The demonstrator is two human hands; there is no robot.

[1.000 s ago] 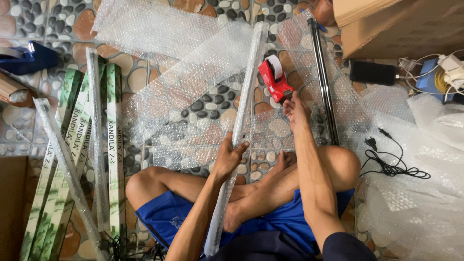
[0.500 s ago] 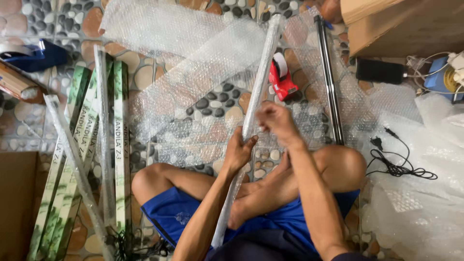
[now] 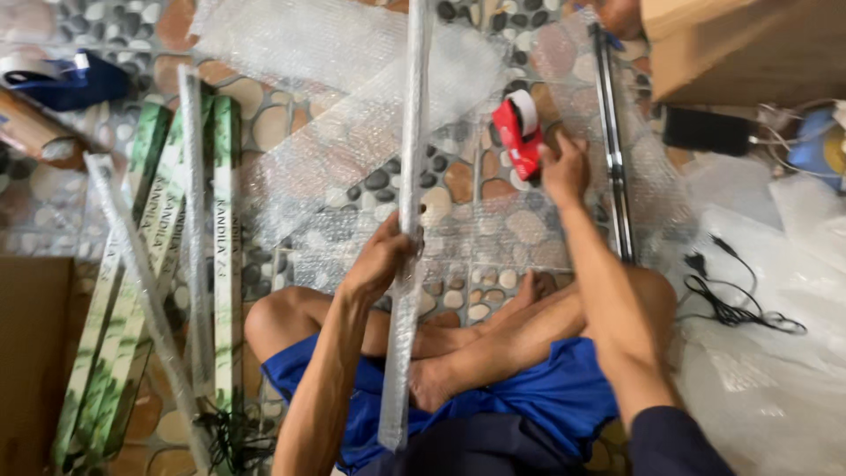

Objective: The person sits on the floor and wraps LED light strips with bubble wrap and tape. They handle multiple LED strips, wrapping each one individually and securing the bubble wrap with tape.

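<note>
Head view, looking down: the left hand (image 3: 381, 263) has its fingers (image 3: 401, 236) clenched round a long, thin rod sheathed in clear bubble wrap (image 3: 408, 220), gripping near mid-length, with the rod running from the lap out over the pebble-patterned floor (image 3: 458, 176). The right hand (image 3: 564, 167) reaches for the red tape dispenser (image 3: 518, 134) and touches it; whether it grips I cannot tell. By its look the rod is light and stiff, its wrapping slippery and soft, so a mid-length hold should balance it best. Loose bubble-wrap sheets (image 3: 352, 132) lie beneath, green-printed long boxes (image 3: 225, 229) to the left.
</note>
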